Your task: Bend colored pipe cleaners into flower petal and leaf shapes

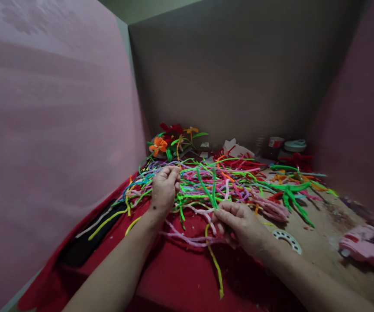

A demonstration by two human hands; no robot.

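Observation:
A big tangle of coloured pipe cleaners [213, 182] lies across a red cloth [177, 268] and a brown table. My left hand [164, 190] rests at the pile's left edge, fingers curled closed around some strands. My right hand [239, 221] is at the pile's front, pinching green pipe cleaners [211, 190] that rise from its fingertips. A yellow-green pipe cleaner [215, 264] trails down below that hand. Pale pink strands [187, 236] lie between the two hands.
Finished pipe-cleaner flowers [170, 141] stand at the back left. A pink glue gun [365, 251] lies at the right. A white curved plastic piece [287, 238] sits by my right wrist. Jars [282, 147] stand at the back. Cardboard and pink walls enclose the table.

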